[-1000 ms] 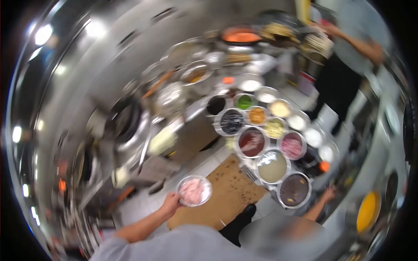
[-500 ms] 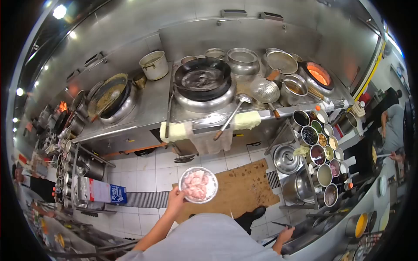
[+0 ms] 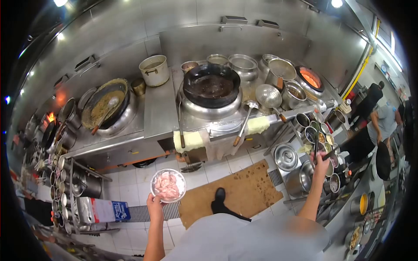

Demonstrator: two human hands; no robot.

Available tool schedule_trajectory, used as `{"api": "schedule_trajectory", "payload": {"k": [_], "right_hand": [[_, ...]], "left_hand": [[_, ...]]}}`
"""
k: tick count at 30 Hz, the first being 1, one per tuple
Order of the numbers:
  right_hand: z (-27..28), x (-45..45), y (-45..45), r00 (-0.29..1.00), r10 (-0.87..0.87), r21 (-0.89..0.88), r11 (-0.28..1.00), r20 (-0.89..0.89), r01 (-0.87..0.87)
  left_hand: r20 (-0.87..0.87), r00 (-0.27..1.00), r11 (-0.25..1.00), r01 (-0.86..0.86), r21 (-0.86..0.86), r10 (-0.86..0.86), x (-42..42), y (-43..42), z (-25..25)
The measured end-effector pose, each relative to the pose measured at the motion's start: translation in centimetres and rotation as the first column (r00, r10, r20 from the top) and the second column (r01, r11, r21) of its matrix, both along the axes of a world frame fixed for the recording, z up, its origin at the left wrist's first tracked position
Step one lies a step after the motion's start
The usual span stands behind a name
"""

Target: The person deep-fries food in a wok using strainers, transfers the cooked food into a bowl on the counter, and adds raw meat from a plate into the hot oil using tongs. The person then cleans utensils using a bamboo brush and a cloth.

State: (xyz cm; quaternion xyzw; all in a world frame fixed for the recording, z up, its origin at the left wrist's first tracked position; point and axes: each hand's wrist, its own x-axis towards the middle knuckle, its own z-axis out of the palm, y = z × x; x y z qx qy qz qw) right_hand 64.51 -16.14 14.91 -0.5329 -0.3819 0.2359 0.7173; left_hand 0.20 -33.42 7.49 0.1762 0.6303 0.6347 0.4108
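My left hand (image 3: 155, 206) grips the rim of a round metal bowl (image 3: 153, 179), low in front of me above the tiled floor. Pale pink pieces of raw meat (image 3: 166, 185) lie in it. On the right, my right hand (image 3: 321, 163) is closed round a dark, slim tool (image 3: 332, 153) with two dark parts sticking out; its kind I cannot make out. That hand is in front of the seasoning pots. Ahead, a black wok (image 3: 212, 87) sits on a steel burner ring (image 3: 212, 111). A ladle (image 3: 246, 122) and a perforated skimmer (image 3: 269, 96) rest to its right.
At the left stands another wok (image 3: 104, 104) with a ladle in it. A white pot (image 3: 154, 71) stands behind. A brown mat (image 3: 244, 191) covers part of the floor, with my shoe (image 3: 220, 194) on it. Co-workers (image 3: 383, 126) stand at the right. Lidded pots (image 3: 286, 157) sit low there.
My right hand has risen from low beside my body to the seasoning pots, with the dark tool in it. My left hand and the bowl of meat have shifted left.
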Motion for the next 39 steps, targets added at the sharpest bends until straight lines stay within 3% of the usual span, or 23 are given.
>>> {"api": "schedule_trajectory", "payload": {"k": [1, 5, 8, 10, 12, 15, 16, 18, 20, 22, 24, 26, 28, 29, 32, 33, 36, 39], "right_hand": [[1.0, 0.3, 2.6, 0.968, 0.246, 0.137, 0.961, -0.044, -0.238], [12.3, -10.2, 10.2, 0.885, 0.450, 0.375, 0.846, -0.118, -0.380], [15.4, -15.2, 16.8, 0.772, 0.629, 0.356, 0.745, -0.092, -0.564], [16.2, -20.4, 21.0, 0.841, 0.500, 0.186, 0.824, 0.206, -0.535], [17.4, -24.8, 23.6, 0.724, 0.608, -0.121, 0.786, 0.326, -0.606], [19.0, -31.7, 26.2, 0.394, 0.458, -0.116, 0.755, 0.797, -0.645], [19.5, -33.3, 27.1, 0.204, 0.415, -0.192, 0.731, 0.887, -0.655], [19.6, -36.7, 28.2, -0.014, 0.314, -0.250, 0.728, 0.949, -0.638], [20.8, -40.0, 27.5, -0.232, 0.309, -0.385, 0.779, 0.922, -0.494], [20.3, -42.2, 27.4, -0.282, 0.217, -0.334, 0.806, 0.935, -0.488], [20.4, -44.4, 27.2, -0.407, 0.154, -0.346, 0.821, 0.900, -0.455], [20.0, -46.3, 26.9, -0.409, 0.056, -0.266, 0.838, 0.911, -0.477], [19.8, -48.3, 26.3, -0.468, 0.069, -0.285, 0.867, 0.881, -0.410], [19.5, -49.1, 26.3, -0.510, 0.085, -0.299, 0.886, 0.856, -0.354], [20.2, -50.5, 26.4, -0.537, 0.135, -0.332, 0.898, 0.833, -0.289], [20.9, -50.7, 25.9, -0.520, 0.160, -0.339, 0.901, 0.839, -0.269], [22.4, -51.2, 23.9, -0.479, 0.233, -0.349, 0.922, 0.846, -0.168], [19.5, -50.7, 23.3, -0.360, 0.303, -0.376, 0.914, 0.883, -0.154]], "left_hand": [[-0.026, 0.999, 1.000, 0.019, 0.004, -0.019, -1.1, 1.0, 0.0], [-0.006, 0.998, 0.995, 0.065, 0.070, -0.065, -3.2, 6.1, 4.7], [0.060, 0.996, 0.996, 0.070, 0.056, -0.073, -4.4, 10.9, 7.9], [0.080, 0.993, 0.995, 0.078, 0.061, -0.083, -6.2, 14.5, 7.7], [0.101, 0.989, 0.993, 0.100, 0.060, -0.106, -7.3, 18.1, 8.7], [0.124, 0.983, 0.985, 0.123, 0.118, -0.137, -8.4, 22.9, 9.5], [0.141, 0.979, 0.983, 0.126, 0.134, -0.145, -8.9, 24.5, 9.4], [0.165, 0.973, 0.977, 0.134, 0.166, -0.162, -9.9, 27.7, 9.2], [0.146, 0.971, 0.964, 0.155, 0.215, -0.189, -10.9, 30.2, 8.9], [0.186, 0.962, 0.957, 0.154, 0.245, -0.202, -12.2, 32.1, 8.7], [0.110, 0.959, 0.933, 0.223, 0.281, -0.262, -13.9, 34.1, 8.1], [0.083, 0.947, 0.911, 0.272, 0.310, -0.311, -15.3, 35.3, 8.3], [-0.188, 0.921, 0.876, 0.384, 0.291, -0.341, -16.1, 36.0, 8.9], [-0.321, 0.909, 0.857, 0.376, 0.353, -0.267, -15.9, 36.7, 8.8], [-0.337, 0.917, 0.883, 0.330, 0.335, -0.215, -16.5, 37.9, 8.2], [-0.171, 0.935, 0.890, 0.348, 0.294, -0.309, -17.4, 38.6, 6.9], [-0.011, 0.929, 0.889, 0.357, 0.285, -0.370, -18.4, 39.7, 4.7], [0.078, 0.918, 0.897, 0.357, 0.261, -0.388, -18.8, 40.7, 2.8]]}}
